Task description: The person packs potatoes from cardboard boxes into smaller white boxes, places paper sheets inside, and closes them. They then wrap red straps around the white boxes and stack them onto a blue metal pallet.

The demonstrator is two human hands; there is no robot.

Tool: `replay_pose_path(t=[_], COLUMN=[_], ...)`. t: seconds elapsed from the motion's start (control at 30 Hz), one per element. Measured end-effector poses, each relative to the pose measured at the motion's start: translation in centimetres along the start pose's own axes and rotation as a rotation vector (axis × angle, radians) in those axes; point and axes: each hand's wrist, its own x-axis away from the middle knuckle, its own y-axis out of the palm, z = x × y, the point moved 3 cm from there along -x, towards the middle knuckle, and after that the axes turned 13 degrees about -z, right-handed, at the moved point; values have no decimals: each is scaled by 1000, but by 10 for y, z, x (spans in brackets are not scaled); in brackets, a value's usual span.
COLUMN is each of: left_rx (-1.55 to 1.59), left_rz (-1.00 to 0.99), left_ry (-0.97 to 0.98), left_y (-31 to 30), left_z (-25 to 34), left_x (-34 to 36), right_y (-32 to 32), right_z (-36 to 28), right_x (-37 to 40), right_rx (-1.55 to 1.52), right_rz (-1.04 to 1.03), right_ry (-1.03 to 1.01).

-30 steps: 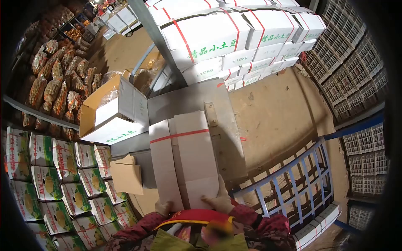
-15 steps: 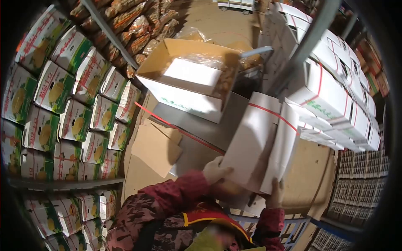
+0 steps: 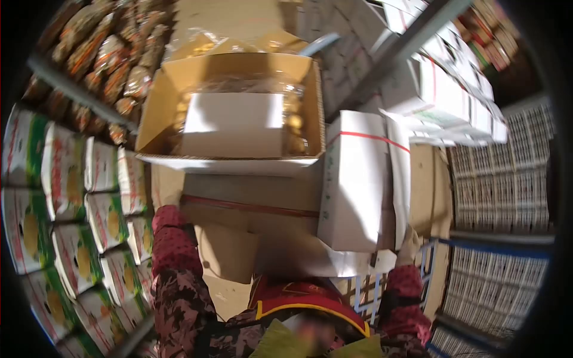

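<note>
A long white carton (image 3: 356, 185) with a red band around it stands tilted at centre right. My right hand (image 3: 409, 246) is at its lower right corner, fingers closed against the edge. My left hand (image 3: 170, 198) is stretched out to the left, blurred, beside the left end of a red strap (image 3: 250, 206). Its fingers cannot be made out. The strap lies across a grey surface (image 3: 239, 188). Behind it, an open carton (image 3: 230, 166) holds plastic-wrapped round yellowish produce (image 3: 293, 122) with a white sheet or box (image 3: 233, 122) on top.
Stacked green-and-white cartons (image 3: 77, 256) line the left side. Filled bags (image 3: 113, 53) lie behind a metal rail (image 3: 80, 92). White cartons (image 3: 441, 89) are piled at the right, near a slanting post (image 3: 388, 65). Flat brown cardboard (image 3: 224, 247) lies in front of me.
My left hand has left the white carton and reached left towards the strap's end. My right hand stays at the carton's corner. The view has turned and shifted.
</note>
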Motion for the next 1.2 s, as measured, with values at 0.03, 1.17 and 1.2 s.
replay_pose_path(t=[0.03,1.17,1.2], left_rx=[75,-643,-705], left_rz=[-161,-1096,-1051], left_ry=[-95,1008,1075], left_y=[6,234,247], left_z=[-20,512,506], left_x=[-27,604,604], right_y=[-5,-225,-227], right_z=[4,24,37], right_x=[-1,-137,-145], right_rx=[31,1177,1186], right_rz=[2,-182,-226], right_ry=[-1,-475,-404])
